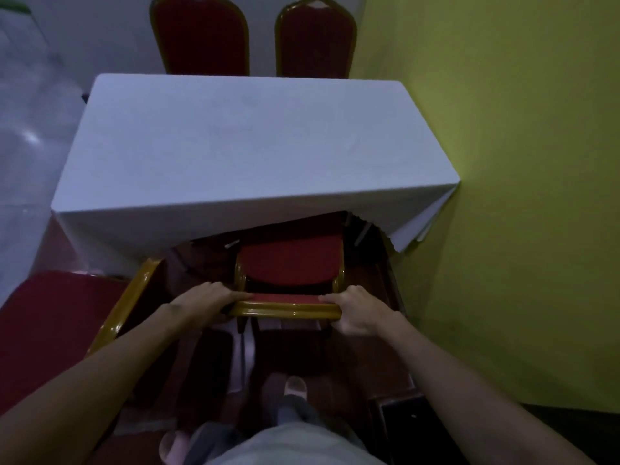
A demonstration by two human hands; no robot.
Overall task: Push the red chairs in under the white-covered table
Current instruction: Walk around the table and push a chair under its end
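A table under a white cloth (248, 146) fills the middle of the view. Right in front of me stands a red chair (288, 263) with a gold frame, its seat partly under the cloth's near edge. My left hand (204, 300) grips the left end of its gold top rail, and my right hand (352, 310) grips the right end. A second red chair (57, 317) stands at my left, outside the table, tilted in view. Two more red chairs, one on the left (201, 35) and one on the right (317, 38), stand at the far side with their backs showing above the table.
A green wall (520, 196) runs close along the table's right side. Pale shiny floor (27, 112) lies to the left. My feet in slippers (295, 387) stand on dark red floor behind the chair. A dark box (412, 427) sits low at the right.
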